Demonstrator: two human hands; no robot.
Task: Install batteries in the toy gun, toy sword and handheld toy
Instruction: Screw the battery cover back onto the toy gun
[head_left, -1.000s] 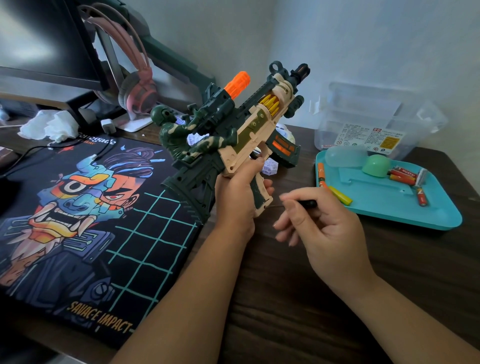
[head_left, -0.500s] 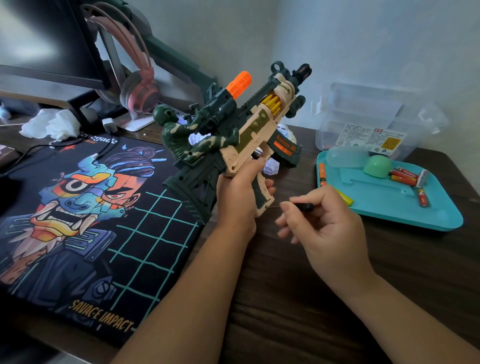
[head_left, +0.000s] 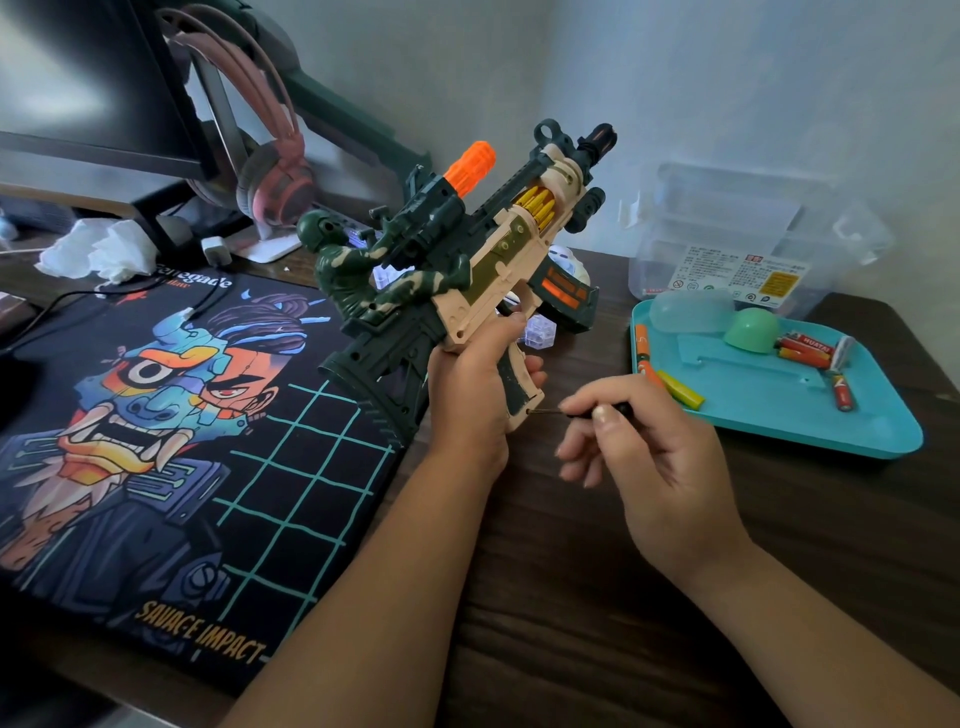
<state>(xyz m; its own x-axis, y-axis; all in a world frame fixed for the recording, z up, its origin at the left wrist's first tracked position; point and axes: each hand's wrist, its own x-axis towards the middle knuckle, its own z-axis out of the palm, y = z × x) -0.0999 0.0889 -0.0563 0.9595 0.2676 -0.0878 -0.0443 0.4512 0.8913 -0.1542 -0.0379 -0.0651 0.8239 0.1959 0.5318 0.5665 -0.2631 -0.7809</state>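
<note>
My left hand (head_left: 475, 384) grips the handle of a green and tan toy gun (head_left: 483, 249), held up at a slant with its orange-tipped barrel pointing up and right. A green soldier figure sits on its rear. My right hand (head_left: 639, 441) pinches a small black-handled screwdriver (head_left: 582, 413), and the thin metal tip touches the bottom of the gun's grip. Several red, orange and yellow batteries (head_left: 802, 351) lie in a teal tray (head_left: 779, 415) to the right. A pale green rounded toy (head_left: 751, 330) rests in the tray too.
A large printed desk mat (head_left: 156, 441) covers the left of the dark wooden desk. A clear plastic box (head_left: 748, 234) stands behind the tray. Pink headphones (head_left: 270, 171), a monitor stand, crumpled tissue (head_left: 98, 249) and cables sit at the back left.
My right hand has moved toward the gun's grip, and the screwdriver tip now meets the bottom of the grip. My left hand keeps the gun in the same pose.
</note>
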